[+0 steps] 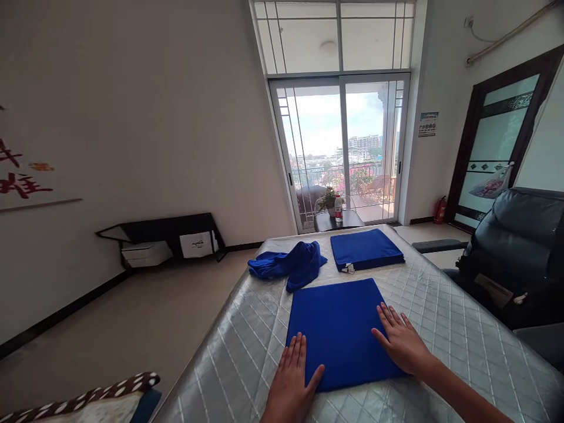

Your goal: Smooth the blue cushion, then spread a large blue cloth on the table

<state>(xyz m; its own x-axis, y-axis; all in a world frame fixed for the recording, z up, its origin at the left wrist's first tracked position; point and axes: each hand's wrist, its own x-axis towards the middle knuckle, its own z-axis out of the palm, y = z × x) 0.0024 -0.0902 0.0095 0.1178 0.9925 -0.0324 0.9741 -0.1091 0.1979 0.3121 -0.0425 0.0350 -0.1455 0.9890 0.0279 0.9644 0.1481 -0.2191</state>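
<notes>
A flat blue cloth (339, 329), folded to a near square, lies on the plastic-covered mattress (238, 341) in front of me. My left hand (293, 376) rests on its near left edge, fingers stretched out and thumb spread. On the right edge lies my right hand (400, 341), palm down with the fingers apart. Neither hand grips anything. Just beyond, a stack of folded blue cloths (368, 247) with a white tag sits at the far right. A crumpled blue cloth (295, 261) is heaped to its left.
Past the mattress stands a small table (324, 222) with a bottle (338, 208) and a potted plant (328, 200), before a sliding glass door. A black armchair (524, 235) is close on the right. A low black shelf (167, 226) is against the left wall.
</notes>
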